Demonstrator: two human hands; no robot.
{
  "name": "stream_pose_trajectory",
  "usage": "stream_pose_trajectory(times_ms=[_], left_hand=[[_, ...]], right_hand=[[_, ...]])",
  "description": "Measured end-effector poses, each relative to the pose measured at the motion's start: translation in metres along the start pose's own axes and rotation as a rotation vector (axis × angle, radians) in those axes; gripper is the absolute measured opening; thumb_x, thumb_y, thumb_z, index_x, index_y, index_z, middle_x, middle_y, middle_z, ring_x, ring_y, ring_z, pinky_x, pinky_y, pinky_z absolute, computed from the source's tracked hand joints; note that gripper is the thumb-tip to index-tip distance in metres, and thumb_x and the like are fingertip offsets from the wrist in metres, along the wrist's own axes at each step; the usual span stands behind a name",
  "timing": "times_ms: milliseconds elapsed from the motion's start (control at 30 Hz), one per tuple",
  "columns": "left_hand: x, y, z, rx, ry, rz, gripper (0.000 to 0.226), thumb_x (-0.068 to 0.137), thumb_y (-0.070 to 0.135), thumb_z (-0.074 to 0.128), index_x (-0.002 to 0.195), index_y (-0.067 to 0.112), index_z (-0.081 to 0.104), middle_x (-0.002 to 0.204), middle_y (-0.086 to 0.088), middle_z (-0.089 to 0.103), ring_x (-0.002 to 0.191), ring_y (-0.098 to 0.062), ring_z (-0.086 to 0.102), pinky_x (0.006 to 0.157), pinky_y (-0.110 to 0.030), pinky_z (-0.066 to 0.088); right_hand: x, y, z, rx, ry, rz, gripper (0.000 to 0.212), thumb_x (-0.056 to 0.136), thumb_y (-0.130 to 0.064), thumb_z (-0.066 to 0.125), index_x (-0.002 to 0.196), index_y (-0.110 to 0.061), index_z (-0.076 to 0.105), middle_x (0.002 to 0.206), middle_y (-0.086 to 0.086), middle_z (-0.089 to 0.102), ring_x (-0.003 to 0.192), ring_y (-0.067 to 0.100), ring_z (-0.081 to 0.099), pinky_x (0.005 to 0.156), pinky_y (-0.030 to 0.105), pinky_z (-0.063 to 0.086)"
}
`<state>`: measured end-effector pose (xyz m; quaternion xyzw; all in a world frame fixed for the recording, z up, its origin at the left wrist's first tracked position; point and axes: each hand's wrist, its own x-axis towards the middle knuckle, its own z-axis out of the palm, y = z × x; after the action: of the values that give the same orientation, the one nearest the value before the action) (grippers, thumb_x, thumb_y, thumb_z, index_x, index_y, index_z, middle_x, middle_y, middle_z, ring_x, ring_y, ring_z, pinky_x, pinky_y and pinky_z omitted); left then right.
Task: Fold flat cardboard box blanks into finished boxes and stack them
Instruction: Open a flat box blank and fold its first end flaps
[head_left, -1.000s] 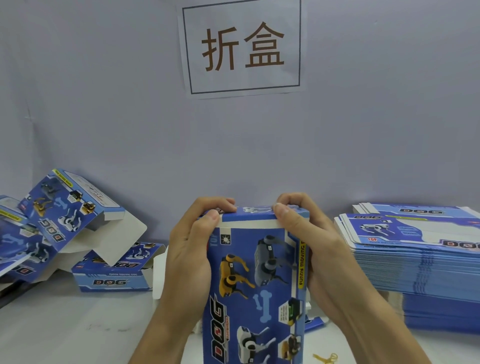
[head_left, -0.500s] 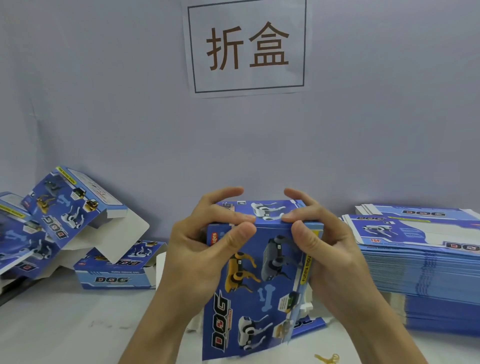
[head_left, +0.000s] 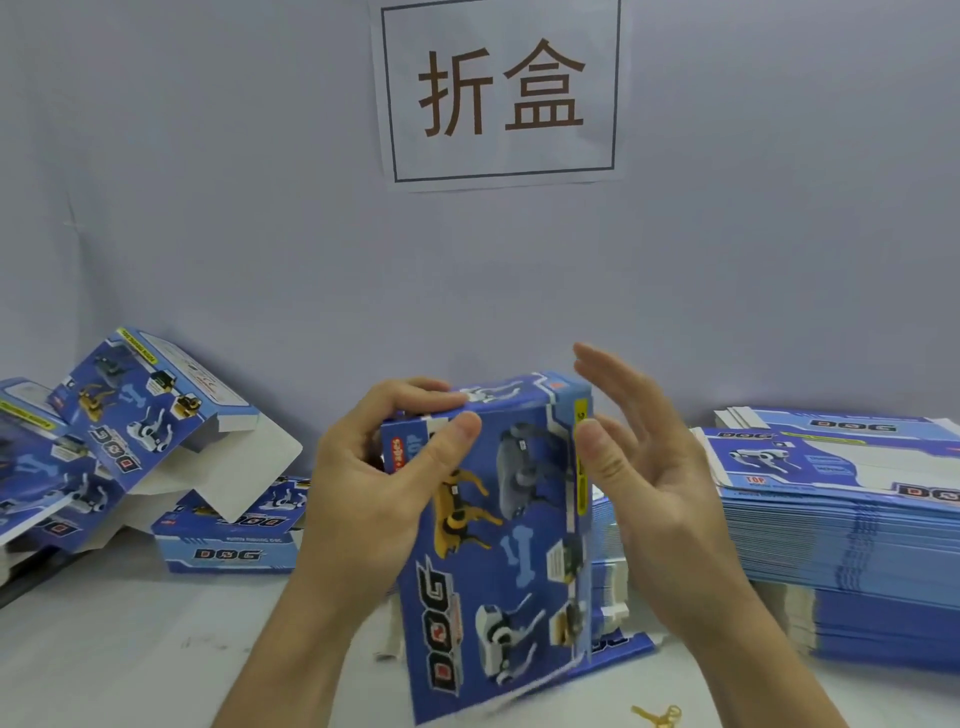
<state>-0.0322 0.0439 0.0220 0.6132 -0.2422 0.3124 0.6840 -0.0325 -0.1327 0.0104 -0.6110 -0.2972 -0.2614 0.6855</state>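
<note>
1. Left hand (head_left: 382, 499) grips the upper left corner of the blue box (head_left: 498, 540): its thumb lies across the printed front face near the top edge, and its curled fingers wrap over the top panel.
2. Right hand (head_left: 644, 467) is spread, fingers straight and slightly fanned, palm turned toward the box's right side; its thumb tip sits at the yellow strip along that edge, though whether it actually touches there is hard to say.
3. Between the two hands the box stands upright, leaning a little, its front face with dog figures and the word DOG turned toward the viewer, and its top panel folded over.
4. Its lower end is down near the table (head_left: 130, 649), close to the viewer; the bottom edge looks blurred.
5. Right of the right hand, a tall stack of flat blanks (head_left: 841, 519) lies on the table, well apart from the held box.
6. Left of the left hand, a finished box (head_left: 228, 545) lies flat on the table, and beyond it further folded boxes (head_left: 145, 410) lean in a loose pile with white flaps showing.
7. Below the right forearm, a small yellow object (head_left: 657, 716) lies on the table; what it is cannot be made out.
8. Above both hands, a paper sign (head_left: 501, 91) with two large characters hangs on the pale wall.
</note>
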Motion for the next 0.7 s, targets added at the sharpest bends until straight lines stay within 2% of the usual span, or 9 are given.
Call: stream_pose_trajectory(times_ms=[100,167,300,367,433,500,600,667,700], left_hand=[[0.0,-0.001,0.0,-0.015,-0.061,-0.001,0.013,0.068,0.039,0.075,0.08,0.031,0.074,0.109,0.01,0.07,0.09,-0.024,0.075,0.062,-0.031,0.062],[-0.002,-0.002,0.006,-0.009,-0.063,0.016,0.016,0.069,0.04,0.074,0.081,0.03,0.074,0.11,0.009,0.069,0.093,-0.024,0.074,0.063,-0.031,0.062],[-0.003,-0.004,0.012,-0.03,0.008,0.029,0.018,0.07,0.044,0.078,0.082,0.031,0.075,0.107,0.007,0.071,0.091,-0.027,0.074,0.065,-0.039,0.063],[-0.001,-0.004,0.011,-0.028,0.2,0.045,0.022,0.073,0.052,0.082,0.082,0.033,0.075,0.097,-0.001,0.072,0.085,-0.033,0.071,0.072,-0.055,0.06],[0.005,-0.007,0.004,-0.109,0.502,0.024,0.013,0.076,0.048,0.078,0.08,0.037,0.073,0.089,-0.001,0.067,0.082,-0.029,0.061,0.08,-0.057,0.055],[0.011,-0.01,-0.006,-0.279,0.776,-0.025,0.008,0.086,0.04,0.072,0.089,0.038,0.066,0.092,0.004,0.06,0.084,-0.015,0.062,0.085,-0.044,0.055],[0.013,-0.014,-0.011,-0.459,0.962,-0.101,0.024,0.095,0.038,0.066,0.106,0.03,0.047,0.096,0.01,0.063,0.073,-0.005,0.07,0.073,-0.031,0.06],[0.01,-0.015,-0.001,-0.472,0.982,-0.138,0.027,0.096,0.039,0.065,0.107,0.029,0.042,0.093,0.011,0.064,0.069,-0.004,0.071,0.063,-0.029,0.06],[0.008,-0.017,0.005,-0.493,0.962,-0.161,0.027,0.095,0.039,0.065,0.106,0.029,0.042,0.091,0.01,0.064,0.067,-0.005,0.071,0.059,-0.028,0.059]], right_hand=[[-0.002,0.001,0.005,-0.082,0.056,-0.051,0.012,0.086,-0.044,0.067,0.097,-0.039,0.07,0.126,-0.02,0.059,0.125,0.009,0.055,0.083,0.041,0.061],[-0.002,0.001,0.006,-0.055,0.117,-0.048,0.007,0.086,-0.036,0.065,0.087,-0.032,0.07,0.122,-0.015,0.06,0.122,0.014,0.058,0.076,0.04,0.062],[0.0,0.0,0.005,-0.049,0.138,-0.061,0.013,0.086,-0.039,0.069,0.098,-0.036,0.073,0.127,-0.011,0.061,0.123,0.015,0.058,0.081,0.032,0.059],[-0.002,0.001,0.01,-0.15,0.163,-0.065,0.029,0.087,-0.049,0.071,0.113,-0.052,0.059,0.13,-0.021,0.057,0.124,0.006,0.054,0.094,0.031,0.051],[-0.003,0.005,0.012,-0.29,0.27,-0.041,0.039,0.082,-0.055,0.066,0.116,-0.056,0.048,0.124,-0.025,0.054,0.12,0.0,0.051,0.092,0.019,0.042],[-0.001,0.006,0.01,-0.425,0.314,0.09,0.037,0.084,-0.063,0.063,0.115,-0.051,0.045,0.119,-0.019,0.052,0.114,0.003,0.05,0.087,0.017,0.041],[0.001,0.006,0.006,-0.511,0.043,0.62,0.067,0.067,-0.086,0.048,0.112,-0.037,0.051,0.115,-0.009,0.062,0.107,0.012,0.06,0.09,0.034,0.051],[-0.001,0.007,0.017,-0.258,-0.103,0.838,0.08,0.052,-0.087,0.05,0.105,-0.028,0.06,0.103,-0.004,0.072,0.095,0.015,0.072,0.084,0.035,0.059],[-0.003,0.009,0.024,-0.041,-0.055,0.831,0.081,0.052,-0.081,0.06,0.107,-0.022,0.063,0.1,-0.001,0.075,0.09,0.017,0.075,0.082,0.037,0.061]])
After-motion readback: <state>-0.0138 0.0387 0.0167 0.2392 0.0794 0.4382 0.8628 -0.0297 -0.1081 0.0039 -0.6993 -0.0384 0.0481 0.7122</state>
